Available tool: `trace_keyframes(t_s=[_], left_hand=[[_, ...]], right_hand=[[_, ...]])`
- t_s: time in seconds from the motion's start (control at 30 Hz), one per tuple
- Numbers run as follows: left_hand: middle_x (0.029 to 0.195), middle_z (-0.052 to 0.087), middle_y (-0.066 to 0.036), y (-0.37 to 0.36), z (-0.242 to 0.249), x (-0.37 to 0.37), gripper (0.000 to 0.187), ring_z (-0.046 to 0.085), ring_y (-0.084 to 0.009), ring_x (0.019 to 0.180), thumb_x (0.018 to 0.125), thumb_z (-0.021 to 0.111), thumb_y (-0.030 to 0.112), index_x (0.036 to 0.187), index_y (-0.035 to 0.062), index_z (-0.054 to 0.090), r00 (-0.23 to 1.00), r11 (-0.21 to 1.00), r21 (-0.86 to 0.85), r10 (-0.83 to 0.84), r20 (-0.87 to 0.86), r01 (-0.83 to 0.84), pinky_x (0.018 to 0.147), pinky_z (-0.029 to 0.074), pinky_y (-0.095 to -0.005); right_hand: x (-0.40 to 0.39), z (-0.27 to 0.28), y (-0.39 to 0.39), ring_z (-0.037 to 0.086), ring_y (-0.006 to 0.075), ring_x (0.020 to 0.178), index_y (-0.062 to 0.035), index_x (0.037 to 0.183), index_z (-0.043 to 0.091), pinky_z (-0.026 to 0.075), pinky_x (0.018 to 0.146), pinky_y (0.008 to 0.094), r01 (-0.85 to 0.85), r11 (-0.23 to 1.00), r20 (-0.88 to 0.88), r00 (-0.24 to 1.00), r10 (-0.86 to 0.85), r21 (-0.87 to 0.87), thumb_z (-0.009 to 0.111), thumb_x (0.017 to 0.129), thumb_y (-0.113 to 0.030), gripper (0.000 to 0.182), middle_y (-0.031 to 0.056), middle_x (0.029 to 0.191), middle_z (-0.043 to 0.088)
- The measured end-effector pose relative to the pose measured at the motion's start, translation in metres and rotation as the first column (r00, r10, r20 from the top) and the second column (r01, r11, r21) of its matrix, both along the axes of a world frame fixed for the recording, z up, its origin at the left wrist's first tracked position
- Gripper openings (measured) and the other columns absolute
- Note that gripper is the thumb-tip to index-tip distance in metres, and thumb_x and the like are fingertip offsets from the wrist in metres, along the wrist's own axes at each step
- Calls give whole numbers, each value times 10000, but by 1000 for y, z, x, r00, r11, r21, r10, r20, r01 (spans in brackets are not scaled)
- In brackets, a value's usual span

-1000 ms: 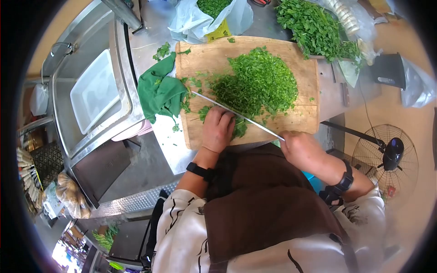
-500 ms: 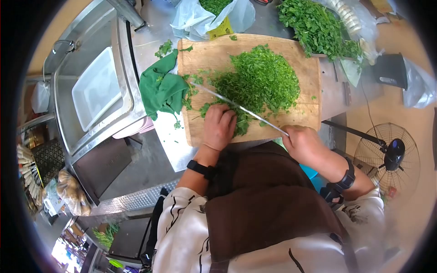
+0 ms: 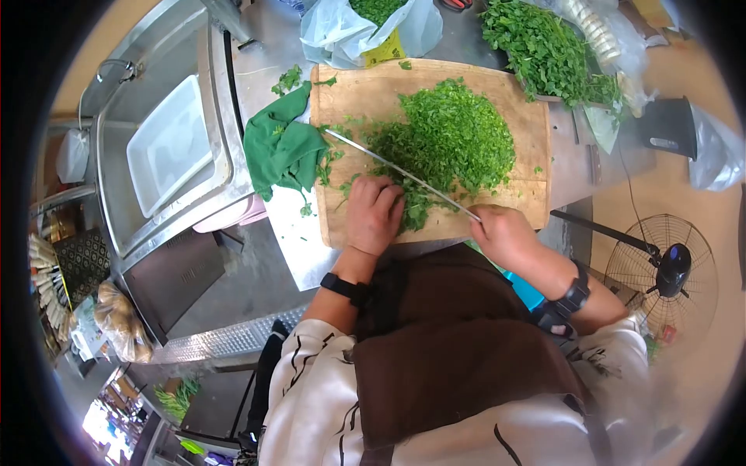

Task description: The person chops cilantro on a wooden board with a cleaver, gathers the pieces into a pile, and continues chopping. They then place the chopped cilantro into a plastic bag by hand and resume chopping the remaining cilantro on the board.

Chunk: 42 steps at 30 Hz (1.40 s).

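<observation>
On the wooden cutting board lies a large heap of chopped green herbs. My right hand is closed around the handle end of a long knife, whose narrow blade slants up and left across the near side of the heap. My left hand, fingers curled, presses on herb leaves at the board's near edge, just below the blade. A crumpled green cloth touches the board's left side.
Behind the board stand a plastic bag of herbs and a tray of leafy bunches. A sink with a white tub is at the left. A dark container and a fan are at the right.
My right hand has shifted slightly up and left with the knife. My left hand stays on the leaves. The whole view has shifted slightly.
</observation>
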State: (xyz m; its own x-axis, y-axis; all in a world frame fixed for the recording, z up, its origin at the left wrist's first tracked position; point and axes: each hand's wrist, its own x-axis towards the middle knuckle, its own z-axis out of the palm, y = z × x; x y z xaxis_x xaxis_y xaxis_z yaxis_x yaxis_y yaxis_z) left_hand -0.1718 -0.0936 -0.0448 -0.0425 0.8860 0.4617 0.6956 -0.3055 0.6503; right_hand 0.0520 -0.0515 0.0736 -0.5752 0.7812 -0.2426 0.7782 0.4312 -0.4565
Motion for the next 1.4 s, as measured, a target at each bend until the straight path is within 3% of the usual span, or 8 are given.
trace_keyframes(t_s=[0.2, 0.4, 0.87, 0.97, 1.07, 1.27, 1.3, 1.4], left_hand=[[991, 578, -114, -4, -3, 3, 225, 559, -337, 958, 719, 710, 27, 924, 52, 620, 999, 998, -68, -3, 48, 6, 844, 481, -426], [1028, 565, -142, -2, 1, 5, 299, 553, -353, 989, 698, 745, 56, 968, 34, 618, 998, 995, -93, -37, 57, 42, 855, 485, -428], [1039, 539, -140, 29, -5, 22, 368, 537, -349, 991, 629, 657, -74, 981, 31, 630, 994, 990, -98, -96, 51, 101, 839, 480, -424], [1025, 551, -127, 31, -7, 23, 339, 545, -342, 995, 644, 663, -65, 967, 33, 632, 994, 992, -66, -109, 6, 109, 845, 482, -424], [1012, 560, -129, 27, -2, 21, 295, 552, -343, 997, 671, 680, -44, 951, 36, 634, 993, 992, -41, -121, -6, 121, 852, 483, -423], [991, 570, -125, 26, -8, 26, 246, 559, -342, 994, 703, 700, -14, 936, 39, 641, 996, 995, -44, -87, 3, 87, 850, 489, -421], [988, 571, -125, 27, -7, 26, 246, 559, -341, 992, 703, 701, -13, 936, 40, 642, 996, 995, -43, -87, 0, 87, 847, 490, -421], [981, 572, -124, 27, -7, 25, 245, 560, -338, 990, 704, 702, -10, 936, 39, 643, 996, 996, -40, -83, -6, 83, 842, 493, -421]], right_hand=[[9, 38, -11, 628, 427, 704, -4, 884, 625, 512, 650, 500, 6, 987, 208, 978, 28, -161, 584, 880, -141, 144, 225, 759, 643], [-17, -25, -2, 622, 438, 691, 12, 829, 597, 508, 646, 507, 35, 993, 129, 991, -21, -110, 577, 880, -141, 162, 245, 738, 631], [24, -31, 41, 623, 435, 712, 9, 855, 620, 510, 666, 491, 235, 962, -71, 967, -246, -137, 580, 892, -174, 192, 242, 743, 633], [22, -25, 37, 615, 437, 699, 14, 853, 595, 501, 655, 501, 189, 973, -42, 980, -196, -134, 572, 899, -167, 189, 233, 720, 623], [21, -12, 23, 608, 437, 684, 7, 854, 569, 495, 643, 504, 143, 990, -85, 986, -141, 15, 569, 898, -156, 169, 221, 708, 618], [25, 32, 1, 626, 423, 661, 6, 855, 560, 508, 618, 505, 80, 997, 28, 996, -79, -23, 564, 878, -125, 133, 219, 710, 631], [24, 37, 0, 628, 416, 748, -9, 945, 613, 515, 684, 487, 119, 986, 143, 985, -102, -113, 572, 892, -136, 144, 203, 821, 648], [23, 35, -3, 630, 417, 743, -7, 936, 612, 515, 673, 490, 99, 985, 229, 971, -65, -142, 574, 892, -141, 145, 212, 819, 650]])
